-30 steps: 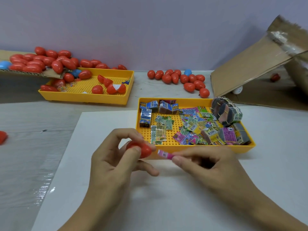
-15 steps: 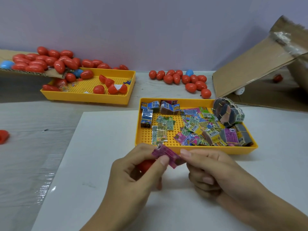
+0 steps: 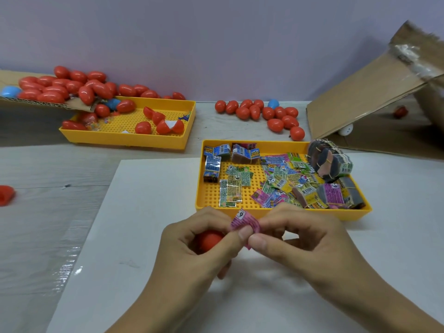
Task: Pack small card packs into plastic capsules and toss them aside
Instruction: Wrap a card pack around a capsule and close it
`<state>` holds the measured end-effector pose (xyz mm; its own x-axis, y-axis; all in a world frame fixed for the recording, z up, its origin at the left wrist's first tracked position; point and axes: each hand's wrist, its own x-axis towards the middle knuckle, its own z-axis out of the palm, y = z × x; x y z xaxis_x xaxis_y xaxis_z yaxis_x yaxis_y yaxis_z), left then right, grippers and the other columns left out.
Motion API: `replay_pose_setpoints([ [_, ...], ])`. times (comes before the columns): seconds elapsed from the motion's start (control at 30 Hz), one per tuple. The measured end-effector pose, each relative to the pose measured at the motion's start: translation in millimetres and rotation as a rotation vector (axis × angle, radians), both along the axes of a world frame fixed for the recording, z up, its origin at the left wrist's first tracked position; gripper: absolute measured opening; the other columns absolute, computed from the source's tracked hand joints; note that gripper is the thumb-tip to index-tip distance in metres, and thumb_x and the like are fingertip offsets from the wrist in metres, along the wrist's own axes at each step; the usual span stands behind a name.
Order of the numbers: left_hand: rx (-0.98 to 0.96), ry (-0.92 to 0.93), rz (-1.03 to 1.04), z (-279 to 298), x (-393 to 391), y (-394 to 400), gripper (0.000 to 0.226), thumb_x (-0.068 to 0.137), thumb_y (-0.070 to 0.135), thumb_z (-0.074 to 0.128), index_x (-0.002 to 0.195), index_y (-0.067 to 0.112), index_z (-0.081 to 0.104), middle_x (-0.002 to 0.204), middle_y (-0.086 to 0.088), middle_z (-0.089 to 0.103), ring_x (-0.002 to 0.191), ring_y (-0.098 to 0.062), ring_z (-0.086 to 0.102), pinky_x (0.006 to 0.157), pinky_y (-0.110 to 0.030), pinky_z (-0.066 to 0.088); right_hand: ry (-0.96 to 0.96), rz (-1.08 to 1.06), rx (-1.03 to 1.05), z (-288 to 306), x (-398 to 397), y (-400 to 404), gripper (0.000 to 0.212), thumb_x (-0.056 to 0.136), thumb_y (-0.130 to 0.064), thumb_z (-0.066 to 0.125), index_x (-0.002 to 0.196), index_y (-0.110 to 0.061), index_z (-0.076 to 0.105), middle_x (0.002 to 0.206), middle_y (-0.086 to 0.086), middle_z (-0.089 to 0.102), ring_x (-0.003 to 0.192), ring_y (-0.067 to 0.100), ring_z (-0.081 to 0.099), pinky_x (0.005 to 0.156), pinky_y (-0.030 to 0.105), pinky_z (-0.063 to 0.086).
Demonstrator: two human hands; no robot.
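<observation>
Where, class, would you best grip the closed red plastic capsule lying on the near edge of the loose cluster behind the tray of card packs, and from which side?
Pinch the closed red plastic capsule across its narrow middle, coming from above and the near side. It lies on its side on the table, and its neighbours crowd only its far side, so the near flank looks free.

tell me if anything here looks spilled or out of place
A lone red plastic capsule piece lies on the wooden table far left, apart from both piles. Red capsules spill off the cardboard flap into the far yellow plastic tray.
</observation>
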<state>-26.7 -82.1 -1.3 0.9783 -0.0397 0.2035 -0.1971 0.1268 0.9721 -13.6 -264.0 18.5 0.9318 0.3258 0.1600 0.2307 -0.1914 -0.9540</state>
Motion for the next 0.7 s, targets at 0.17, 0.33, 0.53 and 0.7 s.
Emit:
replay_pose_setpoints([
  [0.17,0.294,-0.167,0.029,2.8,-0.2,4.3,0.018,0.075,0.029,0.076,0.065,0.016,0.069,0.073,0.000,0.062,0.061,-0.015,0.057,0.056,-0.020,0.043,-0.042,-0.007,0.035,3.5,0.3,-3.8,0.045,0.071,-0.045,0.079,0.115,-0.041,0.070,0.102,-0.006,0.064,0.072,0.016,0.059,0.053,0.042,0.051],
  [0.33,0.422,-0.210,-0.002,5.4,-4.6,5.3,0.010,0.074,0.028,0.074,0.067,0.024,0.068,0.075,0.006,0.061,0.064,-0.016,0.060,0.054,-0.021,0.044,-0.157,0.112,-0.061,5.9,-0.2,-4.7,0.019,0.078,-0.031,0.079,0.097,-0.032,0.077,0.093,-0.003,0.069,0.075,0.020,0.065,0.049,0.028,0.049],
  [0.53,0.278,-0.159,-0.002,6.5,-2.8,2.5,0.019,0.079,0.029,0.069,0.068,0.014,0.070,0.076,0.000,0.063,0.071,-0.018,0.062,0.062,-0.029,0.051,0.102,-0.043,0.190,1.1,3.4,-1.0,0.018,0.070,-0.030,0.083,0.077,-0.015,0.075,0.067,0.012,0.067,0.054,0.019,0.062,0.040,0.026,0.045],
  [0.7,0.305,-0.176,-0.039,6.8,-4.1,2.3,0.019,0.080,0.027,0.072,0.067,0.013,0.072,0.075,-0.001,0.063,0.069,-0.018,0.062,0.062,-0.021,0.046,0.154,0.043,0.113,2.1,-0.2,-0.9,0.042,0.067,-0.046,0.083,0.106,-0.032,0.073,0.091,0.003,0.068,0.067,0.014,0.063,0.043,0.027,0.047],
])
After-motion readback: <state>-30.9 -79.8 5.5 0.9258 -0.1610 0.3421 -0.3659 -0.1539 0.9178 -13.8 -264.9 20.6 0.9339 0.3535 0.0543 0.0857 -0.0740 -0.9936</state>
